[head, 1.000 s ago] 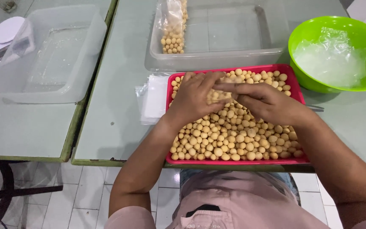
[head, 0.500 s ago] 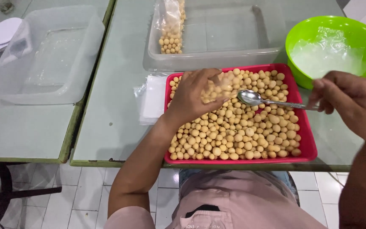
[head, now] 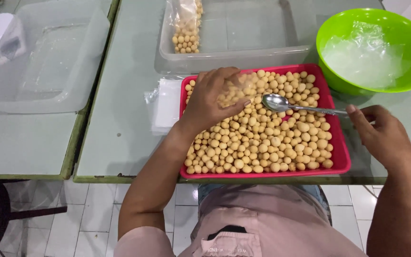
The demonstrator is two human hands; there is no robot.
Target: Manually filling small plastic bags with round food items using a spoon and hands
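Steel spoon (head: 305, 106) lies lower over the red tray (head: 340, 157) of pale round balls (head: 262, 138) than 0.5 s ago, its handle grasped by the right hand (head: 384, 135), which has pulled back toward the desk (head: 120, 133) edge. Left hand (head: 212, 97) still rests loosely curled on the balls, grip holding nothing visible.

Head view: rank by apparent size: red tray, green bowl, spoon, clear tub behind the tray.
Largest to smallest as they look:
1. red tray and clear tub, too close to call; the tub is cut off at the top edge and lies farther away.
2. green bowl
3. spoon, held by the right hand
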